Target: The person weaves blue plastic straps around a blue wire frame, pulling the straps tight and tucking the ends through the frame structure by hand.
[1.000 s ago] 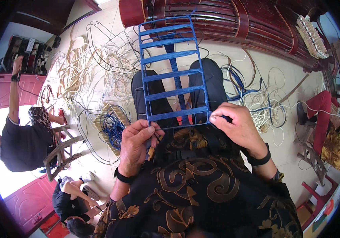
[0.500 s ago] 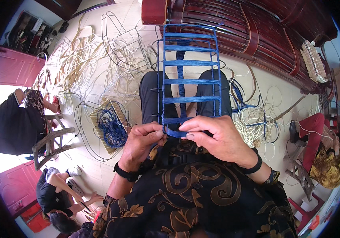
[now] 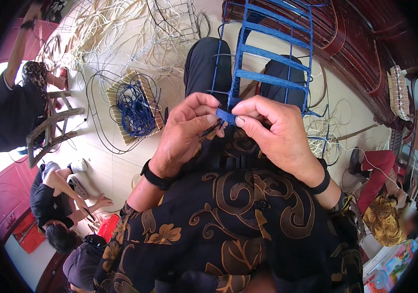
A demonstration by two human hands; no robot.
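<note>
A blue frame of wrapped rods and cross slats (image 3: 270, 76) rests over my dark-trousered knees, tilted with its far end toward the upper right. At its near corner a flat blue strip (image 3: 226, 116) curves between my hands. My left hand (image 3: 184, 129) pinches the strip's left side between thumb and fingers. My right hand (image 3: 279, 129) presses the other side between thumb and forefinger, close against the frame. The strip's ends are hidden behind my fingers.
A woven basket (image 3: 121, 128) of tangled blue strip stands on the floor at my left. Pale strands (image 3: 121, 29) lie heaped beyond it. A dark red slatted bench (image 3: 360, 44) fills the upper right. Other people sit left, lower left and right, some near wooden stools (image 3: 55, 119).
The blue frame has shifted away and to the right, and it has turned somewhat. Both hands have moved farther from my body, still pinching the strip. My view has shifted too.
</note>
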